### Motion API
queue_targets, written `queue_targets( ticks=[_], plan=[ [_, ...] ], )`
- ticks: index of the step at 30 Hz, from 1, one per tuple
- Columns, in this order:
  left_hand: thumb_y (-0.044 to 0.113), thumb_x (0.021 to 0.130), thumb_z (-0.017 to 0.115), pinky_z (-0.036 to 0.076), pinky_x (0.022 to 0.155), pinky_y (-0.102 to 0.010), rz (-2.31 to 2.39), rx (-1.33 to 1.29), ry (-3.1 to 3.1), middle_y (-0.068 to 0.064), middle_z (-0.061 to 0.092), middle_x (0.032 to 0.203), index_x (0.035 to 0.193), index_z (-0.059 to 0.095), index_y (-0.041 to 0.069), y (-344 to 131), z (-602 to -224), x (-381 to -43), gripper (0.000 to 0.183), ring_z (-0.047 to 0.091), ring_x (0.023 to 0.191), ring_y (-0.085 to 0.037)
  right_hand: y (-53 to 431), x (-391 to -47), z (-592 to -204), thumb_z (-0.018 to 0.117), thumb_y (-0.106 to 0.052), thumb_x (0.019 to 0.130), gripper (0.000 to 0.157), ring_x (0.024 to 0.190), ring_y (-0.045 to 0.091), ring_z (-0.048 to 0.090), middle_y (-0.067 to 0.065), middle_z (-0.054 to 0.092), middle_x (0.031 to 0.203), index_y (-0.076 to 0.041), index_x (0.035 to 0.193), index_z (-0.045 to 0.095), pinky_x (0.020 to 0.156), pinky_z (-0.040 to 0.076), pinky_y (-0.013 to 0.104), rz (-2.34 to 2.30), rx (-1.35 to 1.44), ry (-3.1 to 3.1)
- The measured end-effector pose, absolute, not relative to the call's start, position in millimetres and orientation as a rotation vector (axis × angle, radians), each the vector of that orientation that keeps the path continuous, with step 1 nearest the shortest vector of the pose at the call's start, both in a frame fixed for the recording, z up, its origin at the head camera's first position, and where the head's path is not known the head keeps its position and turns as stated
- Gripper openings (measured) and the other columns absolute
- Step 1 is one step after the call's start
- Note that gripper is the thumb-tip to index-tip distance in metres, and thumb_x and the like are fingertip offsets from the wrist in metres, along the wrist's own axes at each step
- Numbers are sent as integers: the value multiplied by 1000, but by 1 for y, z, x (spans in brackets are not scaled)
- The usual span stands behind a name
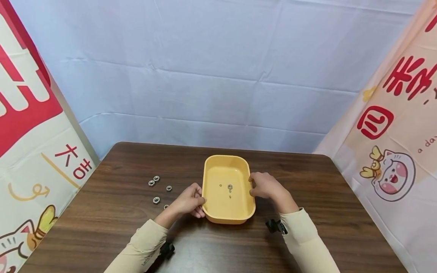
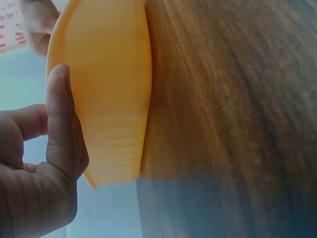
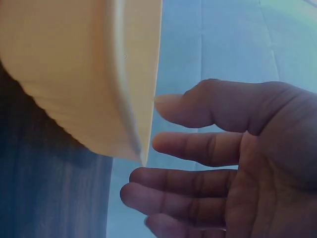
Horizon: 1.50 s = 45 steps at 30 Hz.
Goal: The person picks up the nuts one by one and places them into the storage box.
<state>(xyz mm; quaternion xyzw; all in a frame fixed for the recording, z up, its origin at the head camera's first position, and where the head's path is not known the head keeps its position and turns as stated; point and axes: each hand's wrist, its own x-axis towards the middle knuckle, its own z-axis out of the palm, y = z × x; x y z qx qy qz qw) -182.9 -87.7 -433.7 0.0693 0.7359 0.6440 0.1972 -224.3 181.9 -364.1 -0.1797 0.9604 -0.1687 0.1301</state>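
Note:
A yellow rectangular plastic tray point(image 1: 227, 212) sits on the wooden table, seen from above in the head view. Inside it lie a larger metal nut point(image 1: 230, 186) and a few tiny metal pieces point(image 1: 230, 196). My left hand point(image 1: 187, 200) pinches the tray's left rim, thumb over the edge and fingers along the outer wall, which the left wrist view shows close up. At the right rim is my right hand point(image 1: 268, 186). In the right wrist view its fingers are loosely extended and spread from the thumb, with the tips close by the tray's edge.
Left of the tray, several loose hex nuts point(image 1: 156, 200) lie on the dark wooden table point(image 1: 119, 212); one is partly covered by my left hand. A pale cloth point(image 1: 205, 94) hangs behind the table, and printed cloths hang at both sides.

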Motion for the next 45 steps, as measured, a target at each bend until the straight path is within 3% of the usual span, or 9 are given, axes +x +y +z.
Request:
queue_targets(
  ticks=[8, 11, 14, 22, 26, 32, 45],
  plan=[
    [-3, 86, 48, 50, 42, -30, 1804, 186, 2061, -15, 57, 61, 100, 32, -6, -88, -435, -184, 22, 60, 46, -19, 189, -219, -377, 68, -12, 80, 10, 53, 15, 46, 2, 56, 66, -3, 83, 66, 50, 39, 29, -619, -388, 2819],
    [-3, 86, 48, 50, 42, -30, 1805, 195, 2065, -15, 57, 62, 101, 33, -6, -89, -436, -184, 22, 60, 46, -19, 191, -218, -383, 68, -14, 80, 14, 47, 14, 40, 1, 51, 56, -6, 70, 64, 46, 33, 26, -668, -339, 2813],
    [-2, 87, 49, 50, 42, -29, 1810, 201, 2068, -15, 57, 61, 101, 33, -7, -89, -436, -184, 22, 59, 46, -19, 193, -218, -388, 67, -14, 80, 19, 45, 14, 42, 1, 49, 53, -6, 64, 60, 44, 34, 26, -739, -315, 2778],
    [-3, 88, 48, 50, 42, -30, 1810, 190, 2063, -15, 56, 61, 100, 32, -6, -88, -433, -184, 21, 60, 46, -19, 198, -219, -403, 60, -5, 82, 13, 49, 19, 56, 11, 56, 61, -1, 72, 53, 48, 50, 32, -1142, -242, 2550],
    [-3, 88, 48, 51, 42, -30, 1801, 177, 2071, -15, 56, 61, 99, 32, -5, -89, -433, -183, 19, 60, 46, -19, 202, -218, -409, 58, -2, 82, 8, 50, 18, 56, 10, 57, 62, 3, 81, 53, 48, 51, 32, -1332, -250, 2409],
    [-3, 87, 48, 51, 42, -30, 1790, 159, 2088, -16, 56, 63, 100, 33, -4, -88, -433, -184, 19, 60, 46, -19, 203, -214, -410, 58, -1, 84, 13, 50, 18, 55, 12, 57, 65, 6, 90, 49, 47, 50, 32, -1432, -245, 2350],
    [-3, 87, 48, 50, 42, -30, 1808, 165, 2070, -16, 56, 62, 99, 33, -4, -87, -435, -186, 20, 60, 46, -19, 198, -204, -422, 52, -2, 84, 5, 42, 16, 53, 9, 55, 55, 2, 82, 51, 40, 47, 29, -1343, -219, 2515]
  ],
)
